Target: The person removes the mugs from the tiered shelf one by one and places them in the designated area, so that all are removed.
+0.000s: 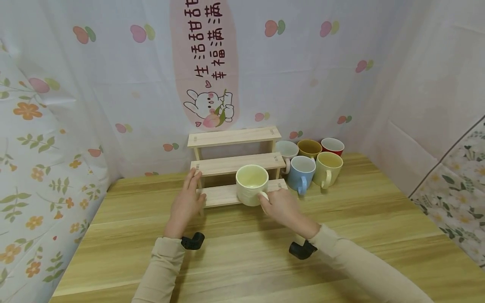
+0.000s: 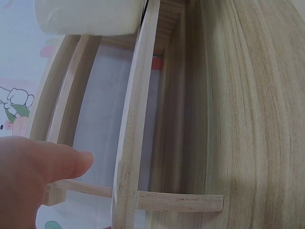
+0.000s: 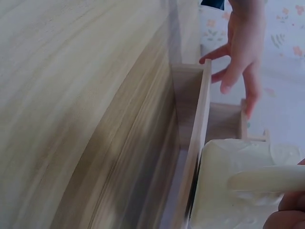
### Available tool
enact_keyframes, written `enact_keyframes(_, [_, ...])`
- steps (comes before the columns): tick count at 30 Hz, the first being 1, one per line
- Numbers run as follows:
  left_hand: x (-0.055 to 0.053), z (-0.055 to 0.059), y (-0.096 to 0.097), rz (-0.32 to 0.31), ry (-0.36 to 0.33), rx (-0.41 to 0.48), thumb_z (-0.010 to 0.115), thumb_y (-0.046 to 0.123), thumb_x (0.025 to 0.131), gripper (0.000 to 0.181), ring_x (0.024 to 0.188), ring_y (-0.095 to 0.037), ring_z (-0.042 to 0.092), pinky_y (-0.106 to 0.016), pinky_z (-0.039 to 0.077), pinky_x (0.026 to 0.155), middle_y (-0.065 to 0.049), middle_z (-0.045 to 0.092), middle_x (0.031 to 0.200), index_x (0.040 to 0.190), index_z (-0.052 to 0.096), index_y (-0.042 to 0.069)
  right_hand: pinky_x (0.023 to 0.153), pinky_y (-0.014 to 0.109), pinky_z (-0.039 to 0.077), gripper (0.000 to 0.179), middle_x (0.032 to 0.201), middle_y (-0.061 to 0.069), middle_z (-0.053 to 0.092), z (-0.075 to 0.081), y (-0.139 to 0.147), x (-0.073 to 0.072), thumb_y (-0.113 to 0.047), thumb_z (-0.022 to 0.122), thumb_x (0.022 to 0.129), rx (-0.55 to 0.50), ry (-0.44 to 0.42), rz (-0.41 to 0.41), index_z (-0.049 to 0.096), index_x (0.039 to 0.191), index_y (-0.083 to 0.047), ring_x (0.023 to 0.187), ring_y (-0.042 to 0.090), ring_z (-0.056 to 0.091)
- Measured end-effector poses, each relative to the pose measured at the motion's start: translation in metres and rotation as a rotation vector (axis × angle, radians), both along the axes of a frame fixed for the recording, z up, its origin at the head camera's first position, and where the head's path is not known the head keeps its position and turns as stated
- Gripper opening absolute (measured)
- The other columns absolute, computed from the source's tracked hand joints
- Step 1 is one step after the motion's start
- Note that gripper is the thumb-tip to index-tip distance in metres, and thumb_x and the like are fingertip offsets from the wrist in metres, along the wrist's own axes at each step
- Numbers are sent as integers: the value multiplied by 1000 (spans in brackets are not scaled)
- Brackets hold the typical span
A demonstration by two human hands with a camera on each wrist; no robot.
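My right hand (image 1: 282, 206) grips the handle of a cream-coloured mug (image 1: 250, 189), which stands upright over the lowest step of a three-tier wooden shelf (image 1: 223, 195). Seen from the right wrist, the mug (image 3: 233, 191) has its base right at the board's front edge. At the shelf's left end, my left hand (image 1: 186, 206) has its fingers stretched out, fingertips by the middle and lowest boards. Its thumb (image 2: 71, 164) shows in the left wrist view beside the shelf's boards (image 2: 128, 129), with nothing in its grasp.
Right of the shelf, several mugs stand grouped: a blue mug (image 1: 302, 170), a pale yellow mug (image 1: 329, 168), a white one (image 1: 286, 148), a mustard one (image 1: 309, 147) and a red one (image 1: 333, 145). A patterned curtain (image 1: 322, 84) hangs behind the wooden table (image 1: 235, 261).
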State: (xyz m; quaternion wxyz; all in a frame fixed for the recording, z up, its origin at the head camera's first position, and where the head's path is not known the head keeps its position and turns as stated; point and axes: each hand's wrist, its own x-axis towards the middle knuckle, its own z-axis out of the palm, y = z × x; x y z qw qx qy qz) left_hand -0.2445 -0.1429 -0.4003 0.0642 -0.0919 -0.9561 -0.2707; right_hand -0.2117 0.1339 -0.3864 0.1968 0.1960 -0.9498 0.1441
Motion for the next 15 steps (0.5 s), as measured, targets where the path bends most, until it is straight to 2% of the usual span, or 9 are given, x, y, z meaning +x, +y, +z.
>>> enact_keyframes(11, [-1,-2,0,-5,6,-2,59,15,94,70,50,-17,41,-28,35,48,-7,9,161,152,22,11,43,23,23,51,45,-10,26,3,20,22,-24,60,90,-79,13,2,36,46,-15,43,9,29])
enact_keyframes(15, [-1,-1,-1,-5,10,-6,60,15,94,70,51,-17,42,-28,34,49,-7,10,161,152,22,11,43,23,26,49,46,-8,31,5,29,32,-19,60,89,-133,3,-14,37,46,-14,44,9,31])
